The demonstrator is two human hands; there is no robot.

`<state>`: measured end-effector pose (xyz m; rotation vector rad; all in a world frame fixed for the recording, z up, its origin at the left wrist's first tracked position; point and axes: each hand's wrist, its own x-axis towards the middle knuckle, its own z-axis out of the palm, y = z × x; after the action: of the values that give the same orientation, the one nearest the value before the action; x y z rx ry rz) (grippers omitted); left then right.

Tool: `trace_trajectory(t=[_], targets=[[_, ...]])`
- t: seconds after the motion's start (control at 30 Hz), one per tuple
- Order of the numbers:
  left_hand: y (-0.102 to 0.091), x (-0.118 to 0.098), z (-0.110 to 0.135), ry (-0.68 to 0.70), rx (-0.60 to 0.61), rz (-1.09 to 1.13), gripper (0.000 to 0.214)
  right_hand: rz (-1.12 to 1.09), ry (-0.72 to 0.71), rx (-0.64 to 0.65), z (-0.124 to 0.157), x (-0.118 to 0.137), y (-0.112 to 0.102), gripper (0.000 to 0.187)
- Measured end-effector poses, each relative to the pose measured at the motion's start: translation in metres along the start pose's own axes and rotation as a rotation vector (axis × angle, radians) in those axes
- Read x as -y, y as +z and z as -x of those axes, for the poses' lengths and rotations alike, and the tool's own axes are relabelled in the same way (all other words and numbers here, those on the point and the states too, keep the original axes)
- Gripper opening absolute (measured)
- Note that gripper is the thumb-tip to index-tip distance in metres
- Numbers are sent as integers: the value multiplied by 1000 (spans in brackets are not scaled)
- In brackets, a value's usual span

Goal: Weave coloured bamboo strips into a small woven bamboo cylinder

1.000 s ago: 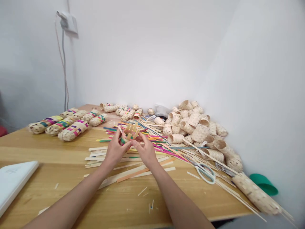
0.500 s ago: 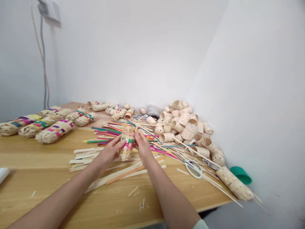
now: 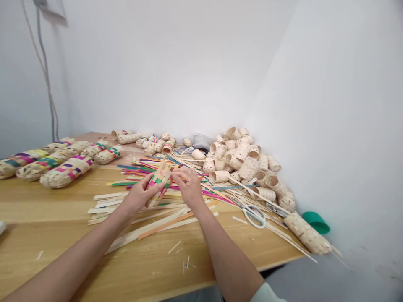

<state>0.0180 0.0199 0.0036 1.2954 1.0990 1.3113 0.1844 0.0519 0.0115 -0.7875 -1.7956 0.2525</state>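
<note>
A small woven basket [image 3: 155, 193] with pink and green bands is tilted to the right above the table, loose strip ends standing up at its top. My left hand [image 3: 140, 195] is closed round its left side. At the upper right edge, my right hand [image 3: 189, 184] pinches a pale strip end of the basket between thumb and fingers; the fingertips partly cover it. Beneath and behind both hands lie coloured strips [image 3: 126, 184] and plain pale strips [image 3: 108, 204].
Scissors [image 3: 255, 218] with white handles lie right of my hands. Plain woven tubes [image 3: 250, 167] are heaped at the back right, near a green bowl-like piece [image 3: 315, 222]. Longer woven pieces [image 3: 67, 171] with coloured bands rest at the left. The table's front edge [image 3: 189, 289] is close.
The basket has turned and tilted to the right. My right hand has moved from its side to a strip end at the upper edge. The view has shifted slightly.
</note>
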Motion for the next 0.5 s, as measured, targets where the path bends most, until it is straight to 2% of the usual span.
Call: trace_trajectory(t=[0.13,0.3,0.4,0.5], targets=[[-4,-4,0,21,-6,-105,77,-111,77,112,-2,-5,-4,16],[-14,-7,-3,73,20,-268,73,-290,186,335,-3,-5,-13,19],[-16,-13,-3,77,59,-270,75,-281,206,383,-3,-2,-16,20],[-14,-18,0,73,5,-353,78,-160,194,390,-2,-1,-12,17]])
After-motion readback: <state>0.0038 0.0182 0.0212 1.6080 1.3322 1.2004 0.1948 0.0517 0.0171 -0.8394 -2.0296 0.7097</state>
